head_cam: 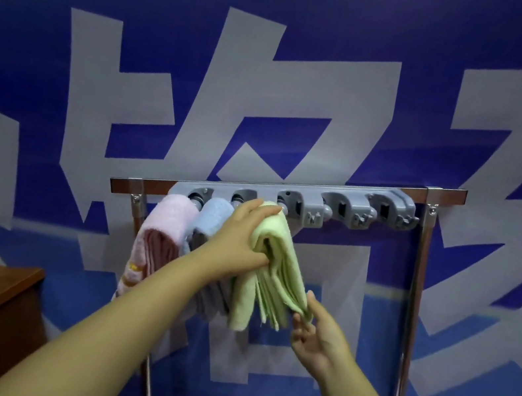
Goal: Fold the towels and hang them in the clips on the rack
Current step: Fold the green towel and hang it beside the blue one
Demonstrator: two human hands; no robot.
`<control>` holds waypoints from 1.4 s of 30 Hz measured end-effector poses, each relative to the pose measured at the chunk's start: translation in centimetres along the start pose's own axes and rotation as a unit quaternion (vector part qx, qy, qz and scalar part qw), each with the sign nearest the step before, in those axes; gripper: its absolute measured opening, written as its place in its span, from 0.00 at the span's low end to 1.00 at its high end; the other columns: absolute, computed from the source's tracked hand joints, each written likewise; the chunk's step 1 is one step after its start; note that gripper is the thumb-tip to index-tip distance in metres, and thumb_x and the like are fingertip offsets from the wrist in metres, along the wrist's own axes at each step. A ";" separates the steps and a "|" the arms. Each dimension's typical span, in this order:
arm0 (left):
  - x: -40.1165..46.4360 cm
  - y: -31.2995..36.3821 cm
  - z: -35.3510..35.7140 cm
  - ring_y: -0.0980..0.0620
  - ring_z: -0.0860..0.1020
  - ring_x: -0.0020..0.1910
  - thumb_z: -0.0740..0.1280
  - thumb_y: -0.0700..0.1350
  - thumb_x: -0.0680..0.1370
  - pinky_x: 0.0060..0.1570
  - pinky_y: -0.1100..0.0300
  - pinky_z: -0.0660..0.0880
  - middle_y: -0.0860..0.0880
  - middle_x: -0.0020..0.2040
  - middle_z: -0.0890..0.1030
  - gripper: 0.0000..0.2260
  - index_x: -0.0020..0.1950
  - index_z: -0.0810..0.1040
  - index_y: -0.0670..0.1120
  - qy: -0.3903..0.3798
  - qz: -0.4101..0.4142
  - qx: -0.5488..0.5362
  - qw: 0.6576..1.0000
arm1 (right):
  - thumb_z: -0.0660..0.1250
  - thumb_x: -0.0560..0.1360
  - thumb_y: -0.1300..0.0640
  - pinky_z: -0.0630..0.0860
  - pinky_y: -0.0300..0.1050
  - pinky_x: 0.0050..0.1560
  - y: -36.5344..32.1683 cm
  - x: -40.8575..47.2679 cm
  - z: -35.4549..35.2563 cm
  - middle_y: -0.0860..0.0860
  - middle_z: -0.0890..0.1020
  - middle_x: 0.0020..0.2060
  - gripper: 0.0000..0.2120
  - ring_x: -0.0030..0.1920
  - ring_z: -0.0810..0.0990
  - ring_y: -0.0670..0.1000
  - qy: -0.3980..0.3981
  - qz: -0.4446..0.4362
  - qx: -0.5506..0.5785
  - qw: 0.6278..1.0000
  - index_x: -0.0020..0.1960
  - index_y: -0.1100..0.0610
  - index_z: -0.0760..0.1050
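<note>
While the grey clip strip [301, 201] on the rack [289, 185] already holds a pink towel [165, 226] and a blue towel [215, 214] in its two clips left of the left hand's fingers, the green towel [270, 266] sits with its folded top at the third clip, and I cannot tell if this clip grips it, because the fingertips cover that place. The left hand [241, 240] clamps its fingers and thumb around the upper part of the green towel, which hangs with its long axis down and slightly to the right, loose edges pointing down. The right hand [316, 333] pinches the lower corner between thumb and fingers, and both arms are cut off by the bottom edge.
</note>
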State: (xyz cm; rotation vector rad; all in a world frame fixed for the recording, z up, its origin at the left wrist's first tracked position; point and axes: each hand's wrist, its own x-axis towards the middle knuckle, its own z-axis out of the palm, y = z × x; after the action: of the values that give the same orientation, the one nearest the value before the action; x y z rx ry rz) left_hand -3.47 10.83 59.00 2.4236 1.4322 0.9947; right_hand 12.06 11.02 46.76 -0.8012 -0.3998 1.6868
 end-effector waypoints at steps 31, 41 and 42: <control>-10.0 -3.8 10.7 0.74 0.74 0.47 0.67 0.42 0.77 0.55 0.64 0.74 0.60 0.63 0.71 0.26 0.71 0.60 0.54 -0.045 -0.200 -0.342 0.917 | 0.66 0.75 0.49 0.73 0.33 0.26 3.2 0.5 -5.0 0.47 0.78 0.26 0.09 0.25 0.76 0.42 -0.043 0.088 -0.039 0.994 0.42 0.54 0.76; -25.1 -10.1 29.6 0.52 0.70 0.65 0.67 0.45 0.77 0.54 0.57 0.73 0.49 0.73 0.63 0.31 0.74 0.55 0.58 -0.218 -0.436 -0.365 0.793 | 0.66 0.76 0.52 0.69 0.33 0.27 16.0 1.1 -24.4 0.47 0.73 0.26 0.10 0.24 0.75 0.40 0.144 0.172 -0.216 0.950 0.38 0.52 0.70; -26.4 -10.7 31.2 0.51 0.71 0.64 0.67 0.45 0.77 0.49 0.60 0.73 0.48 0.72 0.65 0.30 0.74 0.56 0.57 -0.231 -0.461 -0.360 0.778 | 0.67 0.76 0.52 0.69 0.32 0.28 17.3 1.0 -26.5 0.46 0.74 0.25 0.10 0.23 0.75 0.40 0.165 0.184 -0.248 0.937 0.38 0.52 0.70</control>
State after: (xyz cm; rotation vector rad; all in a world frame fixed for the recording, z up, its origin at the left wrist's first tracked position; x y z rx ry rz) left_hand -0.63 0.63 18.10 1.0541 1.4000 0.4776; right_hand 17.90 3.29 16.60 -1.5905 -0.4676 1.7657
